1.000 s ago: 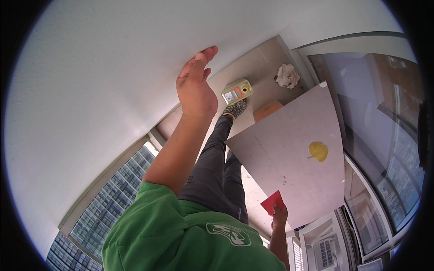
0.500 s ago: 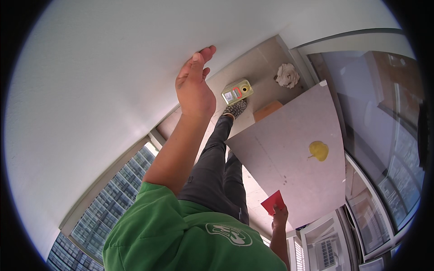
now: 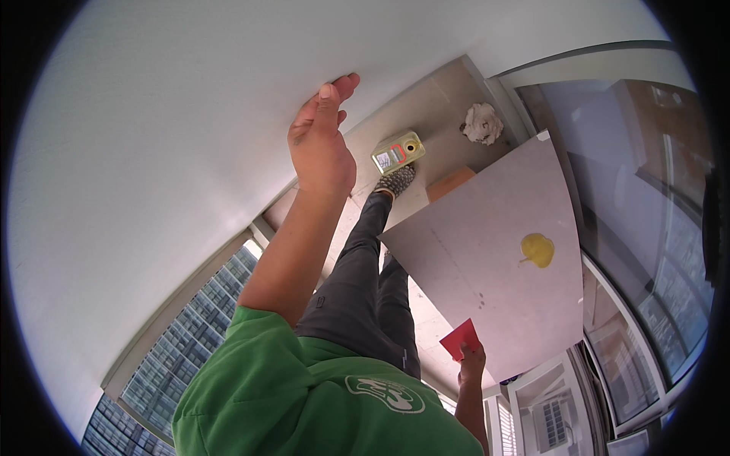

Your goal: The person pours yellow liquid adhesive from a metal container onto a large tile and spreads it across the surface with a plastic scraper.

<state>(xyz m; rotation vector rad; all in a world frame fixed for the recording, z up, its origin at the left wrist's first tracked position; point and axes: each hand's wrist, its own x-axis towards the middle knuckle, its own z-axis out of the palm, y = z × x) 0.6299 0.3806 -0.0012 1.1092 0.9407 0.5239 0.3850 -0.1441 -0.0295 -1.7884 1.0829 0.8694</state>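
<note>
My left hand [image 3: 322,137] is raised beside the white wall [image 3: 175,121], fingers extended and slightly curved, with nothing visible in them; whether it touches the wall is hard to tell. Low at the right, my right hand [image 3: 470,357] grips a flat red square piece [image 3: 458,338]. Behind it lies a large pale board [image 3: 494,251] with a yellow leaf-shaped patch [image 3: 537,248] on it. A pale yellow-green rectangular can [image 3: 397,154] rests on the floor by my patterned foot [image 3: 394,182].
A crumpled off-white cloth [image 3: 482,123] lies on the floor [image 3: 434,99] near the far corner. A brown piece [image 3: 450,182] shows behind the board. Glass doors [image 3: 631,213] line the right; a window [image 3: 175,327] with buildings beyond is at lower left.
My left hand has shifted slightly up and to the left in the picture. The surroundings moved only a little; my right hand keeps hold of the red piece.
</note>
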